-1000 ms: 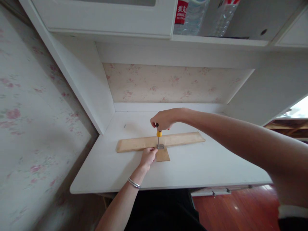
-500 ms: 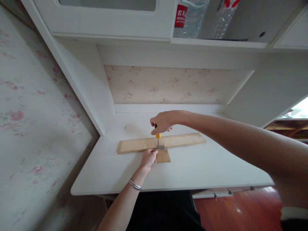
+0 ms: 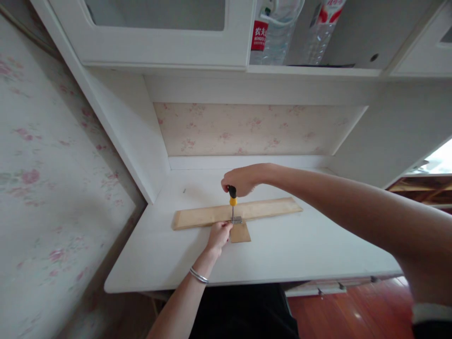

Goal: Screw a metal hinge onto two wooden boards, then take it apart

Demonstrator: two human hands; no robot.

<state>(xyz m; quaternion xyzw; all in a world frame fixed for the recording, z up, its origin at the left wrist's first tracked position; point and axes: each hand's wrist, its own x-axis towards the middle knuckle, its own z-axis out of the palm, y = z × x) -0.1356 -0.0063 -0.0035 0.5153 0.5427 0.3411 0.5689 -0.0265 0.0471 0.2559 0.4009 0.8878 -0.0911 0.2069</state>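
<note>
person's black clothing point(image 3: 243, 313) right up against white desk point(image 3: 303, 254), so both arms reach over the front edge. left hand point(image 3: 219, 234), silver bangle point(image 3: 199, 275) on wrist, comes in low with thumb and fingers drawn together at the left edge of the small metal hinge point(image 3: 238, 220), probably to steady it; what exactly they pinch is hidden, cannot tell. small wooden piece point(image 3: 240, 234) lies flat on the desk, butted near the middle of the long wooden board point(image 3: 270, 209), hinge sitting about where the two meet, presumably so it bridges both. yellow-and-black screwdriver point(image 3: 233, 201) stands nearly upright, tip down at the hinge's left end, next to the left fingertips; upright likely keeps the push straight down. right hand point(image 3: 240, 180) curls round the black handle from above, fingers wrapped closed, forearm coming in from the right, which keeps it clear of the left hand. long board runs sideways, flat, desk under it taking the pressure. behind it a tiny metal bit point(image 3: 184, 190), too small to identify, lies apart. farther back, floral wallpaper point(image 3: 247, 129); above, clear plastic bottles point(image 3: 280, 42) on a shelf, out of the way.
</note>
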